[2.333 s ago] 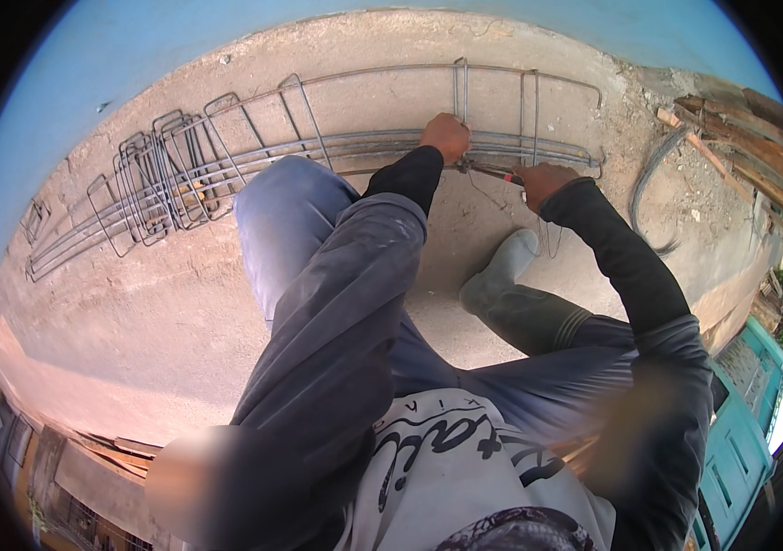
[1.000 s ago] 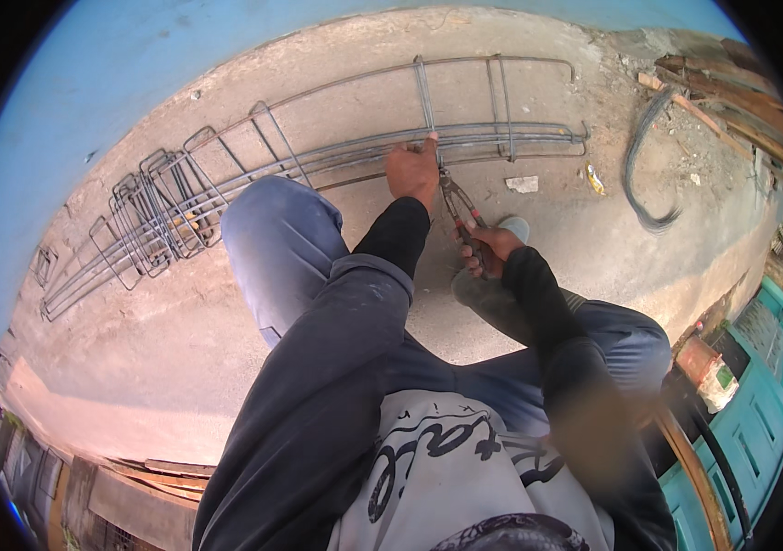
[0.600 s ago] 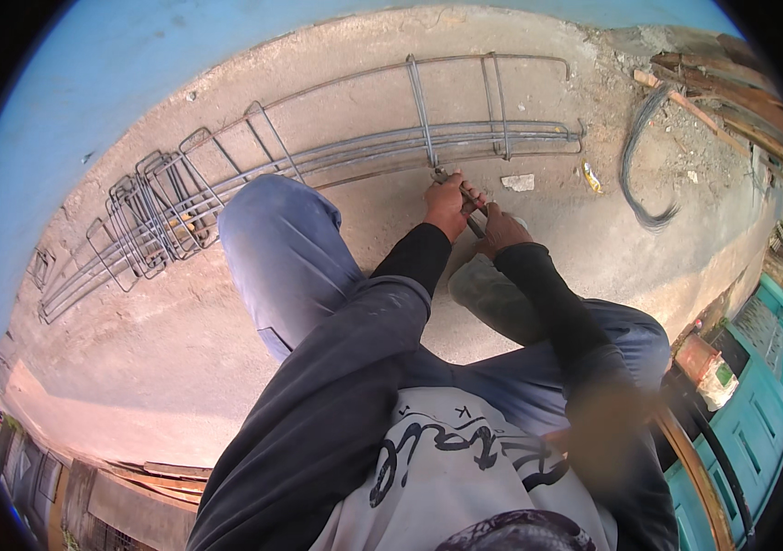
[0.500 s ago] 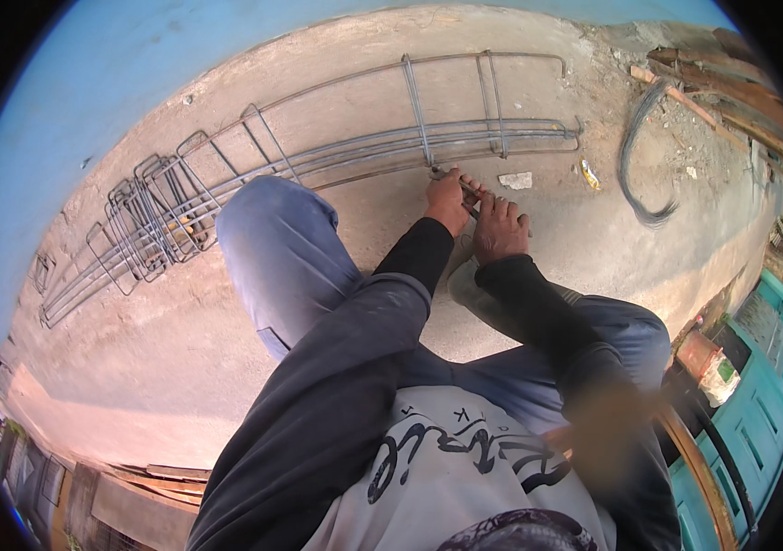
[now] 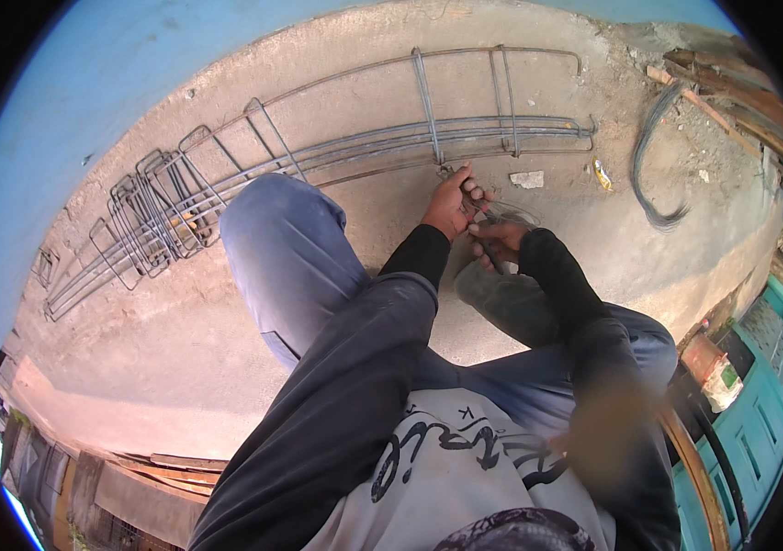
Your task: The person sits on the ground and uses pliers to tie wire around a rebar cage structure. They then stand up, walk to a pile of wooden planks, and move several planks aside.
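Note:
A rebar cage (image 5: pixel 364 151) of long steel bars and rectangular stirrups lies on the concrete ground. My left hand (image 5: pixel 449 200) is just below the bars, by one upright stirrup (image 5: pixel 425 101), with its fingers pinched on a thin tie wire (image 5: pixel 512 215). My right hand (image 5: pixel 499 241) sits close beside it, closed around what looks like a dark plier-like tool. The wire loops between the two hands. My knees and dark sleeves fill the middle of the view.
Several loose stirrups (image 5: pixel 148 216) are bunched on the bars at the left. A coil of dark wire (image 5: pixel 653 161) lies at the right, near wooden planks (image 5: pixel 740 87). A white scrap (image 5: pixel 527 179) lies by the bars. A teal metal box (image 5: pixel 772 386) stands lower right.
My left hand has come down off the long bars. Both hands have drawn together just below the cage, working the thin wire.

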Tool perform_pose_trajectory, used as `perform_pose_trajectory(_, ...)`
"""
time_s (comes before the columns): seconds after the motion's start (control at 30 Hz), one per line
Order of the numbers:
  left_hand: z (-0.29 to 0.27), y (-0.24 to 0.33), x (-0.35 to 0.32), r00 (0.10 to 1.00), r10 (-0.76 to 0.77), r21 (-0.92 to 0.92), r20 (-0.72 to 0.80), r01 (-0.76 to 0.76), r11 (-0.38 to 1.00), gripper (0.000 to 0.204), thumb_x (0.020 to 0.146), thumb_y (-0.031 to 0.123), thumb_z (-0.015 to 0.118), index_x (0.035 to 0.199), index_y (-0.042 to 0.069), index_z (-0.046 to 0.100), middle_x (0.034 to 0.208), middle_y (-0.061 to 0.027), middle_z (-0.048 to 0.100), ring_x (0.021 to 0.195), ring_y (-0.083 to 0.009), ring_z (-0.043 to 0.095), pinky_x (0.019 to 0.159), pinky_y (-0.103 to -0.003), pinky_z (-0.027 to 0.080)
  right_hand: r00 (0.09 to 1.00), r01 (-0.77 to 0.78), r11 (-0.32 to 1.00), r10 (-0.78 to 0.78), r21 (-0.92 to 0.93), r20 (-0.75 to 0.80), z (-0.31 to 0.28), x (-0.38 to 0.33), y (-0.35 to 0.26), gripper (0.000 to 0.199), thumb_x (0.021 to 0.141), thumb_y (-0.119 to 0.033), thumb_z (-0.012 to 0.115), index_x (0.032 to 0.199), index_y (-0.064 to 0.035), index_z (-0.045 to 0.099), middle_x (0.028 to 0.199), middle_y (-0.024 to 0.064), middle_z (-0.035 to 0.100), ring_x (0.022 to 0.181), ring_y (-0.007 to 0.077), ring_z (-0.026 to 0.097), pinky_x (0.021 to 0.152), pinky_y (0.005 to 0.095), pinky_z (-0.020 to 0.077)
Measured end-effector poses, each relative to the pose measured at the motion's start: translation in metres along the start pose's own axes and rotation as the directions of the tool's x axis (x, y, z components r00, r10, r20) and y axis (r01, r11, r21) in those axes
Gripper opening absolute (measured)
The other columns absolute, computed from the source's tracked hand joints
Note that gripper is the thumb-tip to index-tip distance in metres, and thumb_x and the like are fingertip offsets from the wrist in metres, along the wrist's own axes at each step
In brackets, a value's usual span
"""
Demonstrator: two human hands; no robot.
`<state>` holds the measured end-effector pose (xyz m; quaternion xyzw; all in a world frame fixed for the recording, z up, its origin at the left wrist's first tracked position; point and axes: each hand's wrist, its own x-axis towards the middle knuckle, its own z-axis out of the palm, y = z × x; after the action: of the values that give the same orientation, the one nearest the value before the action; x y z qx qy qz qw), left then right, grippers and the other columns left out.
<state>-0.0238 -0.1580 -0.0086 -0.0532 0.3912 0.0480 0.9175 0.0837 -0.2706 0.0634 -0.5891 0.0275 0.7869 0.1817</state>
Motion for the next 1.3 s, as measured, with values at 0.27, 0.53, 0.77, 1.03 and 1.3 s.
perform_pose_trajectory(0.27, 0.039, -0.018, 0.018, 0.961, 0.058, -0.195, -0.271, -0.114, 0.974, 0.014, 0.096, 0.017, 0.058, 0.085, 0.010, 0.054, 0.072, -0.0003, 0.047, 0.066, -0.0175, 0.055, 0.058, -0.038, 0.047, 0.408, -0.410, 0.307, -0.781, -0.859, -0.474, 0.032, -0.033, 0.016, 0.025, 0.084, -0.016, 0.059, 0.106, -0.0052, 0.052, 0.093, 0.0163, 0.063, 0.092, 0.0349, 0.064, 0.079, 0.0476, 0.0513)
perform_pose_trajectory(0.53, 0.033, -0.019, 0.039, 0.969, 0.070, -0.184, -0.239, -0.116, 0.976, 0.012, 0.093, 0.018, 0.061, 0.087, 0.010, 0.055, 0.077, -0.0021, 0.052, 0.072, -0.0204, 0.061, 0.058, -0.039, 0.047, 0.512, -0.338, 0.124, -0.807, -0.933, -0.293, -0.037, -0.011, 0.012, 0.021, 0.081, -0.016, 0.058, 0.101, -0.0112, 0.052, 0.090, 0.0116, 0.061, 0.090, 0.0327, 0.065, 0.072, 0.0482, 0.0531)
perform_pose_trajectory(0.77, 0.027, -0.022, 0.054, 0.975, 0.096, 0.078, -0.201, -0.082, 0.994, 0.019, 0.092, 0.028, 0.060, 0.084, 0.013, 0.053, 0.090, -0.0076, 0.064, 0.079, -0.0254, 0.064, 0.065, -0.042, 0.046, 0.522, -0.246, 0.042, -0.836, -0.968, -0.169, -0.068, -0.003, 0.013, 0.037, 0.075, -0.010, 0.064, 0.109, -0.0114, 0.051, 0.092, 0.0139, 0.061, 0.089, 0.0346, 0.065, 0.073, 0.0460, 0.0539)
perform_pose_trajectory(1.03, 0.026, -0.027, 0.055, 0.952, 0.108, 0.088, -0.286, -0.086, 0.992, 0.015, 0.091, 0.025, 0.061, 0.087, 0.011, 0.057, 0.083, -0.0061, 0.059, 0.077, -0.0247, 0.063, 0.065, -0.039, 0.047, 0.492, -0.076, 0.293, -0.820, -0.953, -0.291, -0.059, 0.005, 0.029, 0.035, 0.077, -0.012, 0.066, 0.111, -0.0109, 0.057, 0.091, 0.0135, 0.064, 0.089, 0.0344, 0.065, 0.076, 0.0474, 0.0531)
perform_pose_trajectory(1.3, 0.042, 0.001, -0.026, 0.988, -0.027, 0.099, -0.150, 0.042, 0.994, 0.022, 0.092, 0.030, 0.066, 0.097, 0.009, 0.060, 0.076, -0.0004, 0.052, 0.073, -0.0172, 0.058, 0.070, -0.035, 0.053, 0.989, 0.115, 0.897, -0.142, -0.426, -0.032, -0.029, -0.007, 0.024, 0.025, 0.089, -0.030, 0.070, 0.088, -0.0071, 0.062, 0.069, 0.0050, 0.059, 0.063, 0.0205, 0.057, 0.061, 0.0386, 0.0485)
